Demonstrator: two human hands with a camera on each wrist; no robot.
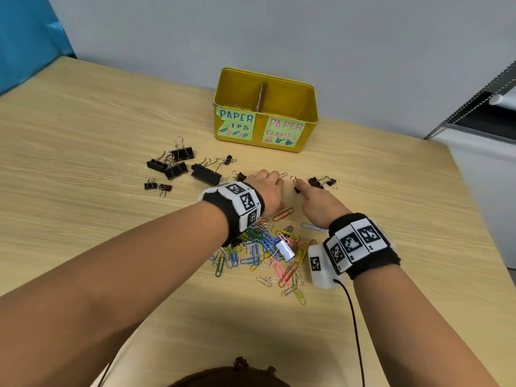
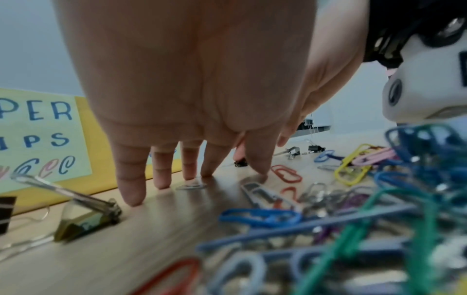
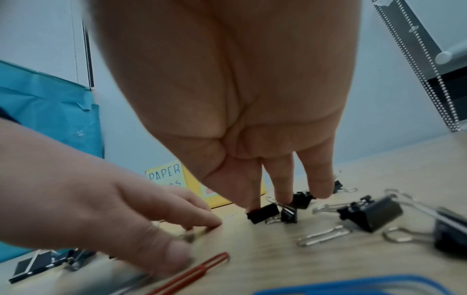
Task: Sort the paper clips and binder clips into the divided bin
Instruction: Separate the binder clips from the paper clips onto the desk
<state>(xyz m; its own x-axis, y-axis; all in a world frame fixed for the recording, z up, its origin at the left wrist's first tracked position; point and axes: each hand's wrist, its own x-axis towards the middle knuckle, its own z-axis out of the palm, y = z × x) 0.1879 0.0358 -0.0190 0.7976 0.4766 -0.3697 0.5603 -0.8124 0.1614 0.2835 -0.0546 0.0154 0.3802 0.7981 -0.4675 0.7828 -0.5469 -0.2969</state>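
At centre left of the head view, black metal binder clips (image 1: 178,163) lie scattered on the pale wooden surface (image 1: 83,152). Right of them, the left hand (image 1: 269,191) presses its fingertips on a small silver paper clip (image 1: 283,175); whether it grips is unclear. The right hand (image 1: 317,201) touches a tiny black binder clip (image 1: 297,189), grasp likewise unclear. Both need pinching and lifting. Lower centre lies the coloured paper clip pile (image 1: 268,247). The yellow divided bin (image 1: 265,107) above reads "PAPER …IPS" and "PAPER CLAMPS".

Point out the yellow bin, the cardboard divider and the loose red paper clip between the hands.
yellow bin (image 1: 306,118), head view, bare front wall.
cardboard divider (image 1: 262,96), head view, middle of the strip.
red paper clip (image 1: 283,214), head view, middle of the loops.
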